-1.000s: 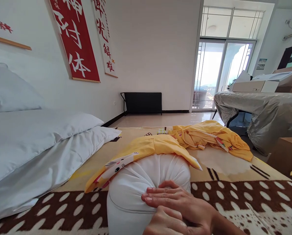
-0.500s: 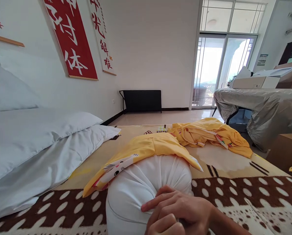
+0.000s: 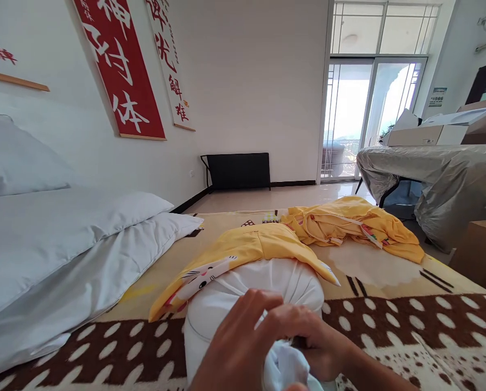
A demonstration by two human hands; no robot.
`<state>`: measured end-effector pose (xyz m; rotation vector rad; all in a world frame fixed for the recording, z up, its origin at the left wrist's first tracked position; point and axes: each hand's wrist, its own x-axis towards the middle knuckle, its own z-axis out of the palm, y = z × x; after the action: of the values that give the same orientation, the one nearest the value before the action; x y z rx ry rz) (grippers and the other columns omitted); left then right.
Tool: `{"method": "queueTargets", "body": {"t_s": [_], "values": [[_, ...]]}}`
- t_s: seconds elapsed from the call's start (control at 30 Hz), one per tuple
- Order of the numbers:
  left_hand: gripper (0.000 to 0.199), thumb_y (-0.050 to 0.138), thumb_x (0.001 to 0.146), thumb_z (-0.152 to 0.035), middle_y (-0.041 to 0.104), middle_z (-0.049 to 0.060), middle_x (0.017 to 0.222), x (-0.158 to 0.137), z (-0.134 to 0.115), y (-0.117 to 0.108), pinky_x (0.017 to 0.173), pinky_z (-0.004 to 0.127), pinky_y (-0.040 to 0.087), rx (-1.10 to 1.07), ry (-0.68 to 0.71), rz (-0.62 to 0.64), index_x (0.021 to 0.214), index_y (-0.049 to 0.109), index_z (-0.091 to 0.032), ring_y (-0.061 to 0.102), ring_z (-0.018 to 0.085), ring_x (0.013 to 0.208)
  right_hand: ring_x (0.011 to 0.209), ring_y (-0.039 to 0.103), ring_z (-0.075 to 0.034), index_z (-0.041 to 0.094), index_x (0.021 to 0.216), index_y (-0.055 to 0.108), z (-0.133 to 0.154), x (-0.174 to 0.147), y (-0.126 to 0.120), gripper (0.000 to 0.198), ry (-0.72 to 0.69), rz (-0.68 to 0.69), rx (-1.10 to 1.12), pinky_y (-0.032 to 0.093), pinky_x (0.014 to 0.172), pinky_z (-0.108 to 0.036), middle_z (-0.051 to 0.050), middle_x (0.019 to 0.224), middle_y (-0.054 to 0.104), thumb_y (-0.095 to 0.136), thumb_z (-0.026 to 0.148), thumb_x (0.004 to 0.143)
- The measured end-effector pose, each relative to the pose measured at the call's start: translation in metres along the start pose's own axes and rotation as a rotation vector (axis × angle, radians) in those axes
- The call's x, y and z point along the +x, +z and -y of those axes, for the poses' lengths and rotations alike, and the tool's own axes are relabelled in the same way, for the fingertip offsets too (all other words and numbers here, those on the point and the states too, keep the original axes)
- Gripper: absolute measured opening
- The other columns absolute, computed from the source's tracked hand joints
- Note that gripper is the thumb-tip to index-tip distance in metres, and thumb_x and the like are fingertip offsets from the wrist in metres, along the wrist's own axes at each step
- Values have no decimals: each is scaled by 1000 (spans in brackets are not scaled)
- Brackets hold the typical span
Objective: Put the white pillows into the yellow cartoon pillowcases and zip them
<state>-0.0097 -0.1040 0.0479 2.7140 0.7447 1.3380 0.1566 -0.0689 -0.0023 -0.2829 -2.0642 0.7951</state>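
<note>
A plump white pillow (image 3: 214,312) lies before me on the patterned blanket, its far end tucked into a yellow pillowcase (image 3: 263,241) with a printed cat face. Over the near part of the pillow, my left hand (image 3: 240,339) is curled, fingers bent and closed around its cloth. My right hand (image 3: 311,336) comes in from the right and meets it, also closed on the pillow. A bunch of whitish cloth (image 3: 287,364) bulges out between the two hands. Some fingertips are hidden behind the knuckles and in the folds.
White pillows (image 3: 80,239) are stacked along the left. A crumpled yellow cloth (image 3: 348,222) lies on the far right of the blanket (image 3: 373,266). Beyond it stand a plastic-covered table (image 3: 425,163) with boxes and a brown carton (image 3: 477,252). A black folded panel (image 3: 238,171) leans by the wall.
My left hand has risen and turned over the pillow. The pointing finger has left the pillow's surface, and whitish cloth now shows bunched between the hands. The view has shifted slightly.
</note>
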Motion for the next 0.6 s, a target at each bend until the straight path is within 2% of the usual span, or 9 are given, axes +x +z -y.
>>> {"method": "queueTargets", "body": {"t_s": [0.03, 0.07, 0.1, 0.17, 0.23, 0.33, 0.43, 0.53, 0.6], "values": [[42, 54, 82, -44, 65, 6, 112, 0, 10, -12, 86, 31, 49, 5, -48, 130, 119, 55, -24, 59, 22, 102, 70, 55, -16, 21, 68, 48, 0, 1, -4, 30, 15, -11, 28, 45, 70, -28, -5, 71, 60, 43, 47, 83], [54, 51, 84, -47, 56, 5, 130, -1, 20, -23, 96, 33, 45, 13, -109, 253, 134, 43, -27, 51, 24, 118, 71, 56, -17, 20, 70, 51, 1, 1, -8, 34, 29, -18, 54, 45, 70, -29, -7, 73, 61, 43, 50, 83], [58, 47, 87, -47, 48, 3, 140, -1, 30, -31, 102, 34, 40, 7, -165, 354, 141, 34, -30, 44, 24, 127, 72, 57, -18, 19, 71, 54, 3, 1, -12, 38, 49, -30, 73, 45, 70, -30, -8, 74, 62, 43, 54, 83], [53, 40, 91, -43, 40, -2, 145, 1, 48, -37, 109, 36, 32, -28, -291, 509, 143, 29, -33, 36, 22, 133, 71, 56, -18, 18, 71, 57, 7, 2, -18, 43, 110, -70, 95, 45, 70, -31, -9, 76, 63, 43, 58, 82], [47, 36, 93, -43, 43, -3, 143, 6, 59, -29, 112, 40, 26, -70, -365, 557, 138, 39, -33, 36, 22, 133, 68, 54, -17, 19, 69, 57, 11, 2, -21, 42, 166, -132, 119, 45, 69, -30, -7, 73, 60, 47, 59, 80], [42, 32, 94, -41, 53, 0, 135, 13, 66, -2, 114, 43, 22, -151, -388, 476, 128, 53, -29, 41, 22, 129, 67, 50, -17, 21, 63, 53, 10, 1, -20, 42, 216, -219, 165, 45, 68, -30, -3, 68, 56, 52, 60, 76], [42, 29, 94, -35, 60, 5, 126, 14, 70, 22, 112, 41, 26, -306, -380, 320, 116, 62, -21, 48, 21, 123, 63, 46, -16, 21, 58, 49, 5, 3, -16, 45, 170, -252, 216, 45, 68, -30, -1, 62, 51, 53, 63, 74], [41, 29, 94, -28, 62, 6, 121, 12, 74, 33, 109, 39, 33, -403, -411, 225, 113, 63, -20, 50, 19, 119, 63, 46, -17, 22, 56, 50, 6, 10, -12, 44, 172, -319, 231, 45, 68, -31, -2, 62, 51, 57, 62, 71], [41, 27, 94, -26, 65, 3, 113, 12, 75, 36, 103, 36, 40, -373, -377, 192, 110, 65, -20, 55, 18, 113, 66, 48, -18, 23, 57, 53, 8, 17, -12, 40, 209, -376, 226, 47, 72, -32, -2, 64, 54, 60, 59, 70]]}}
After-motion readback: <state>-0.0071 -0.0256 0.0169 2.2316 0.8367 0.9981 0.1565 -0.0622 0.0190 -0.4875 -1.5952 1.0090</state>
